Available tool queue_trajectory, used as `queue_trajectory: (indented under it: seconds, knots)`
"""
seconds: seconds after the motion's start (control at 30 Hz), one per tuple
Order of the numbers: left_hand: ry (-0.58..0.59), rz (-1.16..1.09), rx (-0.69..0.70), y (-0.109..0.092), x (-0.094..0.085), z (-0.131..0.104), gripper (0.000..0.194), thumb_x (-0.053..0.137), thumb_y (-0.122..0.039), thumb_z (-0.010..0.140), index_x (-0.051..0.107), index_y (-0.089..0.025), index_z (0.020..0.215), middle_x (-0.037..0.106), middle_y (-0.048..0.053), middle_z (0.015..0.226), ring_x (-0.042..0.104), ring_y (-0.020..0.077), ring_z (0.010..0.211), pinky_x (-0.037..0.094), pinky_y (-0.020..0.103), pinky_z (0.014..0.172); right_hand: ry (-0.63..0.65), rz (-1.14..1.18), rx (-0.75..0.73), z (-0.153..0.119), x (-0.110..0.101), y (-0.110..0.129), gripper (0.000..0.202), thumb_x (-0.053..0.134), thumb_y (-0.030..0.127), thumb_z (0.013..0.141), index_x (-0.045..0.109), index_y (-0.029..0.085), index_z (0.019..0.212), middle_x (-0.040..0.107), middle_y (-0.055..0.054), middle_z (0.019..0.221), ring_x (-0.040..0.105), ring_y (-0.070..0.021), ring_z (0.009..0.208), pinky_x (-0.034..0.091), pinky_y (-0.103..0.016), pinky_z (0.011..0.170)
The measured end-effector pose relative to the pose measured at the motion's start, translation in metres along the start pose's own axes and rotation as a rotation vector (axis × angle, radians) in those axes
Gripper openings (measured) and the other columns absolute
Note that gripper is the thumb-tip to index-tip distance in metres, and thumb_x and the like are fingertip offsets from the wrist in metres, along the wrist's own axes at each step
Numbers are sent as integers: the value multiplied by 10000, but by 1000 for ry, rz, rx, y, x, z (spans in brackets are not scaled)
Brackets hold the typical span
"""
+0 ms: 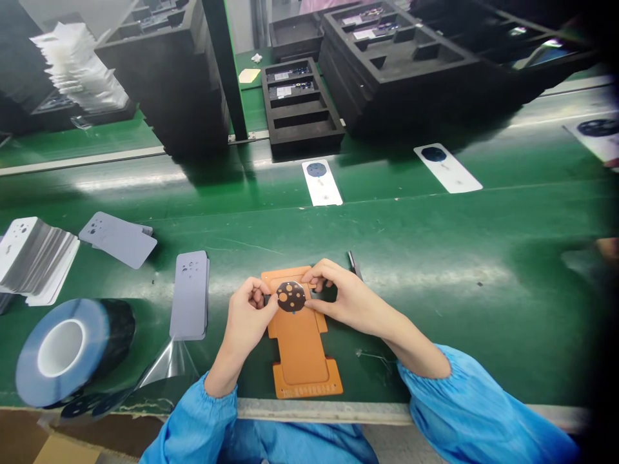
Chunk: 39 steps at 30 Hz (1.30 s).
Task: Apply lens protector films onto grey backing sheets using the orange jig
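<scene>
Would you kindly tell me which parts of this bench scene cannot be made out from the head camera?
- Underside of the dark round perforated disc: hidden, pinched between left hand and right hand over the orange jig plate.
- Labels in the black foam trays: too small and blurred.
- White card with a dark circle: cut off by the right edge.
- Far right side: lost in dark vignette.

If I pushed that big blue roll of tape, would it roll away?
Probably. The tape roll is round and appears to rest on its curved edge on the green table, so a nudge may send it rolling. Its film tail might slow it.
</scene>
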<state>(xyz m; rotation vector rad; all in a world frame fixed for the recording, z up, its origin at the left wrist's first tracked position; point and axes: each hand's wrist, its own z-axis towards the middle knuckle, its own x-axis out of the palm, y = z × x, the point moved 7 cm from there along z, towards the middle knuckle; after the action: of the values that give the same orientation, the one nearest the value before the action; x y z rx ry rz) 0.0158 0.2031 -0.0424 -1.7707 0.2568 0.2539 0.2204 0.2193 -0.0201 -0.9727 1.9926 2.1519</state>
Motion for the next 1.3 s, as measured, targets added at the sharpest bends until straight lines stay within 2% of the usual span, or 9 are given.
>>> queue_trajectory:
  seconds: [0.2, 0.43, 0.63, 0.7, 0.8, 0.87, 0.97, 1.1, 1.3]
  knots:
    - [6, 18, 11, 0, 1, 0, 168, 701, -249, 765, 538, -210, 782, 385, -83, 636, 380, 96, 584, 315, 219, 555, -86, 47, 31, 1, -1, -4, 124, 681, 326, 910, 636, 238, 985, 624, -27, 941, 625, -176, 817, 533, -345, 735]
    - [5, -2, 5, -3, -1, 0, 175, 727, -264, 758, 567, -197, 779, 414, -78, 640, 415, 87, 581, 338, 207, 553, -118, 68, 16, 3, 0, -3, 72, 637, 234, 879, 620, 222, 947, 620, -21, 917, 608, -158, 785, 531, -329, 724]
    - [27, -55, -9, -1, -8, -2, 136, 687, -282, 774, 617, -186, 841, 554, -31, 683, 564, 120, 620, 467, 232, 600, -85, 67, 2, 0, -2, -1, 194, 585, 136, 815, 628, 230, 980, 646, -25, 966, 620, -163, 813, 535, -338, 752]
    - [-45, 13, 23, -3, -23, -8, 116, 662, -275, 798, 644, -192, 877, 605, -1, 742, 614, 147, 678, 504, 260, 642, -82, 59, 7, 0, -2, 0, 228, 562, 114, 794, 628, 235, 976, 651, -24, 957, 625, -174, 825, 536, -350, 760]
    - [-328, 350, 166, -13, -65, -26, 208, 645, -297, 850, 688, -210, 1034, 676, 89, 1051, 664, 246, 1007, 537, 383, 903, -73, 62, 14, 0, -2, -1, 223, 550, 123, 797, 627, 243, 969, 670, -29, 966, 633, -190, 841, 542, -365, 769]
    - [-508, 629, 200, -14, -94, -39, 420, 664, -369, 861, 644, -195, 1244, 604, 161, 1334, 552, 348, 1288, 435, 508, 1102, -68, 65, 6, 1, -1, -1, 217, 551, 135, 805, 629, 246, 974, 680, -33, 984, 635, -195, 843, 544, -371, 774]
    - [-558, 830, 66, 4, -125, -48, 744, 661, -482, 871, 454, -110, 1481, 474, 253, 1512, 409, 434, 1433, 348, 599, 1168, -65, 62, -2, 1, 0, -3, 214, 555, 148, 814, 631, 250, 986, 683, -33, 988, 635, -201, 847, 540, -374, 769]
    - [-535, 810, -19, 22, -138, -52, 738, 587, -495, 925, 390, -113, 1525, 519, 238, 1490, 483, 407, 1386, 408, 568, 1134, -63, 63, 3, 1, 1, -6, 228, 550, 144, 817, 637, 250, 998, 681, -29, 986, 633, -196, 833, 536, -373, 764]
    - [-620, 635, 20, 16, -134, -61, 563, 617, -425, 905, 513, -224, 1421, 596, 153, 1415, 543, 365, 1332, 431, 528, 1116, -86, 77, 1, 1, -1, -5, 232, 569, 166, 802, 660, 247, 999, 698, -27, 963, 648, -196, 817, 547, -366, 749]
